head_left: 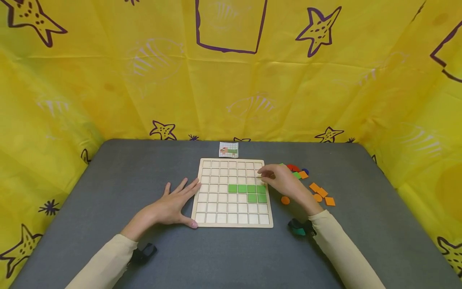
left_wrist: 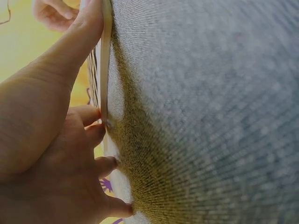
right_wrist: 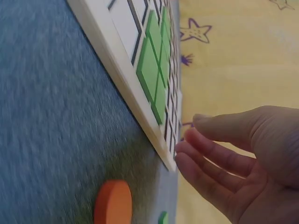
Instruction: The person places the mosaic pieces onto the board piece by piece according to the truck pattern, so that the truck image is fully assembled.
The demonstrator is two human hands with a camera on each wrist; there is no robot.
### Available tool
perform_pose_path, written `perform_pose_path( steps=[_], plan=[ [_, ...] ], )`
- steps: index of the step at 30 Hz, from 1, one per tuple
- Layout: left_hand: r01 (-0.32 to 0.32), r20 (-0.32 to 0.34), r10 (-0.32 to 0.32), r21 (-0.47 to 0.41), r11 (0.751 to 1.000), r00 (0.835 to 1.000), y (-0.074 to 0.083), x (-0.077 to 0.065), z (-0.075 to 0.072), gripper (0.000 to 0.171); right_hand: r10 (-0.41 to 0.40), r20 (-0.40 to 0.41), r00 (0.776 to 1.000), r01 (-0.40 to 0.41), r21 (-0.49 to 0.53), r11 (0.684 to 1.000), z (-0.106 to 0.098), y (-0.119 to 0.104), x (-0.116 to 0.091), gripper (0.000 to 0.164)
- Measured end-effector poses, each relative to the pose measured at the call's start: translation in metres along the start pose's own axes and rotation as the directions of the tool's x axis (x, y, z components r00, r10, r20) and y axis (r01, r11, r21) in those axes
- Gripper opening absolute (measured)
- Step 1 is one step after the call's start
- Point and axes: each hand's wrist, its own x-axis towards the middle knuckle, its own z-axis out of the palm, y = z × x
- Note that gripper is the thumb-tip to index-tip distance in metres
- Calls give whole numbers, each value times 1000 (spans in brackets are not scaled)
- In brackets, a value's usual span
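Observation:
A wooden grid board (head_left: 217,207) lies on the table, with several green square tiles (head_left: 242,188) set in its right-hand cells. My left hand (head_left: 172,206) is spread at the board's left side, its thumb at the near corner and fingertips along the edge. In the left wrist view, its fingers (left_wrist: 96,135) and thumb reach the wooden rim. Over the board's right edge, behind the green tiles, hovers my right hand (head_left: 285,182). Its fingers are gently bent, and the right wrist view shows nothing between the thumb (right_wrist: 224,128) and fingertips.
A small printed card (head_left: 229,150) with a coloured grid picture lies behind the board. Right of the board are loose orange squares (head_left: 330,201), an orange round piece (head_left: 285,200), and red pieces (head_left: 293,167) partly behind my right hand. A yellow patterned cloth (head_left: 231,88) hangs behind the table.

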Motion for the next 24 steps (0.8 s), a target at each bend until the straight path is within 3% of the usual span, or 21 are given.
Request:
perform_pose_path(
  steps=[7,16,24],
  plan=[
    [-2,4,2,0,1000,1000,-1,0,0,118,-4,-52,999,4,-11,1000,-10,13,-5,22],
    [-16,-11,16,-10,1000,1000,-2,-1,0,118,-25,-54,998,24,-16,1000,-15,27,-12,28],
    [-22,-25,21,-16,1000,999,-1,-2,1,117,17,-67,998,-25,-120,992,-26,36,-19,33]
  ],
)
